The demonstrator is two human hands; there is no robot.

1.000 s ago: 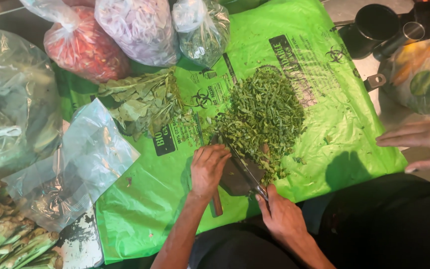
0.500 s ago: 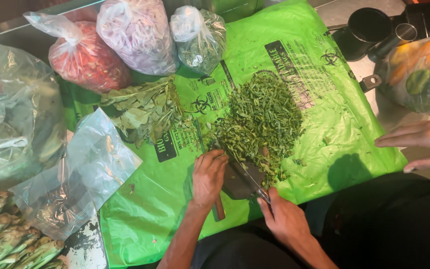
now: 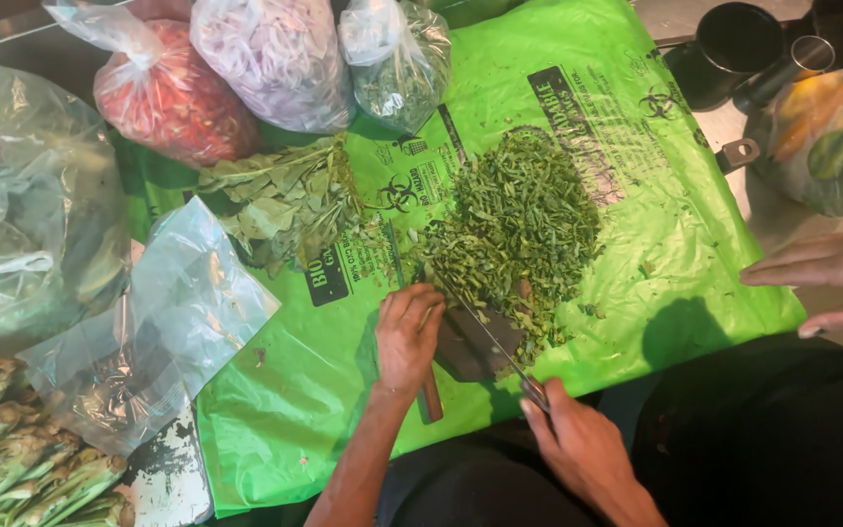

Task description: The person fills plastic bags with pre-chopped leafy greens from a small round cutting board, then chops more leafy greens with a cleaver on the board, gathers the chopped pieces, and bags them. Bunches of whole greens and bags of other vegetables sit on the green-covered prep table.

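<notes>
Basically chopping: right hand [image 3: 582,449] wrapped round knife [image 3: 485,337] handle; left hand [image 3: 407,337] curled, pressing greens at the blade.
Greens: chopped greens [image 3: 519,220] piled mid green plastic sheet [image 3: 675,263].
Done: most of pile looks cut fine.
Left: whole leafy sprigs [image 3: 280,200] uncut beside pile.
Room: bare sheet right and front; bags [image 3: 275,59] crowd far edge; another person's hand [image 3: 826,278] at right edge.

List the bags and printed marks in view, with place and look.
Clear plastic bag of red pieces: top left, round.
Clear bag of pale purple slices: top centre.
Small clear bag of greens: beside it.
Bright green plastic sheet: centre, black print and hazard symbols.
Clear bag of orange and green vegetables: right edge.
</notes>
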